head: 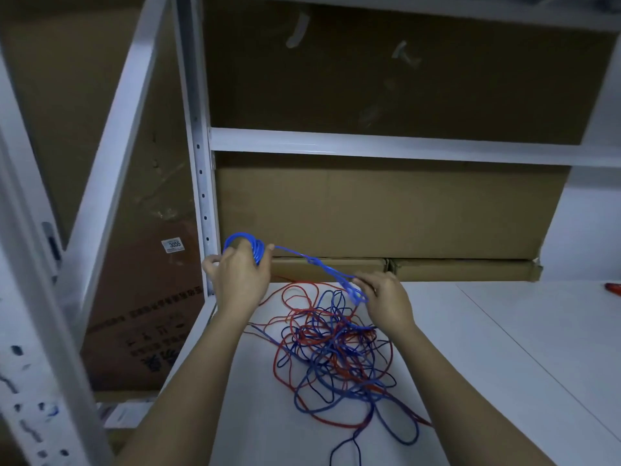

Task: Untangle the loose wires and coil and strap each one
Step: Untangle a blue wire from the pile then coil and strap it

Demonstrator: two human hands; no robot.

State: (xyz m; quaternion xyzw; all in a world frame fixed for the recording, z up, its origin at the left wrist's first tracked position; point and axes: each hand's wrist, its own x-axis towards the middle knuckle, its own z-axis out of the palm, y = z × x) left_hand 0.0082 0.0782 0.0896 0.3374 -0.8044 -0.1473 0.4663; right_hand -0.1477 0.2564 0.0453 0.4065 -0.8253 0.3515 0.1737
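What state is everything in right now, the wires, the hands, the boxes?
Blue coil: partly wound, gripped by left hand.
Blue strand: stretched from coil to right hand, knotted midway.
Right hand: pinches the strand.
Tangle: red and blue wires still mixed, loose on the table.
Boxes: closed, on the shelf.
Red tool: lying at table's far right edge.

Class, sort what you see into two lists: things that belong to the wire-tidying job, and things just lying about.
Job:
blue coil, gripped by left hand
blue strand, pinched by right hand
tangle of red and blue wire

Lying about:
boxes
red object at the right edge
label
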